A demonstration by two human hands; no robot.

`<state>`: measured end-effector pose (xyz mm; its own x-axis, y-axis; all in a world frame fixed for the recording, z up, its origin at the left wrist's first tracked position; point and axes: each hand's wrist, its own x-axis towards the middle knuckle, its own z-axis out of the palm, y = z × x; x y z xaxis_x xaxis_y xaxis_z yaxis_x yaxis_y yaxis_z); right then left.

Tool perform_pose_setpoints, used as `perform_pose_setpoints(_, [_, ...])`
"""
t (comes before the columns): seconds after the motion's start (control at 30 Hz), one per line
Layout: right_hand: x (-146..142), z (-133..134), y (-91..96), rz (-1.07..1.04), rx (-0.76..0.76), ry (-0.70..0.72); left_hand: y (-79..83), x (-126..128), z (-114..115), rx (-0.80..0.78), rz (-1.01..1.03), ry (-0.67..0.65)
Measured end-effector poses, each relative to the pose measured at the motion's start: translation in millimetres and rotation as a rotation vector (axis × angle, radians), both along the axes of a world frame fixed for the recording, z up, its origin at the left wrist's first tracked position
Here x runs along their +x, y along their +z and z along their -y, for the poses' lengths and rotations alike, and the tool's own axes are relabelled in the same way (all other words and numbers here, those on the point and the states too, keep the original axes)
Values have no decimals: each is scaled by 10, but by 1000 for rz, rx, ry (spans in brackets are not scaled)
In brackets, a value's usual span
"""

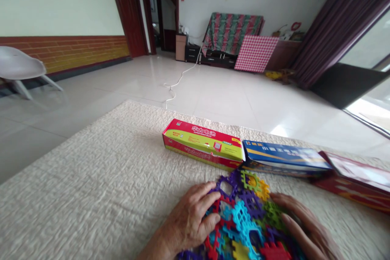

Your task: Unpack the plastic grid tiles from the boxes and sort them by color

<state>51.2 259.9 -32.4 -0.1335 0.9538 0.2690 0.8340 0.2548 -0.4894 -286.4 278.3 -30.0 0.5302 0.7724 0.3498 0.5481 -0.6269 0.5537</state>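
With the left hand (193, 214) and right hand (307, 227) apart, loosely curved at either side of the plastic pieces (241, 213), gentle and even pressure should control them best.

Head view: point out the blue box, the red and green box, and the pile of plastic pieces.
Blue box (284, 157): head view, on its top face.
Red and green box (202, 143): head view, on the green band of its top.
Pile of plastic pieces (246, 226): head view, on a light blue piece near its middle.
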Motion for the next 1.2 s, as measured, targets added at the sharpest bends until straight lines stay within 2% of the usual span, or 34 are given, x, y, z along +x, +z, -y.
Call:
perform_pose_setpoints(0.2, [25,30,-28,-33,-21,-19,-6,3,-9,6,-7,-27])
perform_pose_setpoints(0.43, [29,0,-31,-28,-26,35,-107,-1,14,6,-16,-5])
perform_pose_setpoints(0.57, [38,43,67,-149,-65,21,-101,-3,-11,2,-21,-11])
perform_pose_setpoints(0.67, [25,56,232,-184,-57,-20,-81,-12,-21,5,-12,-19])
perform_pose_setpoints(0.73, [-65,15,374,-119,-42,42,-78,-20,-19,-3,-10,-21])
perform_pose_setpoints(0.8, [-243,-68,500,-19,-40,175,-84,-24,-11,-6,-8,-23])
perform_pose_setpoints(0.9, [-597,-225,571,157,-41,342,-105,-16,3,-4,9,-12])
perform_pose_setpoints(1.03, [-910,-334,459,331,-50,334,-127,9,18,16,73,12])
perform_pose_setpoints(1.13, [-895,-301,398,378,-40,296,-125,19,16,23,113,19])
perform_pose_setpoints(1.2, [-820,-253,424,404,-33,285,-112,19,7,16,122,9])
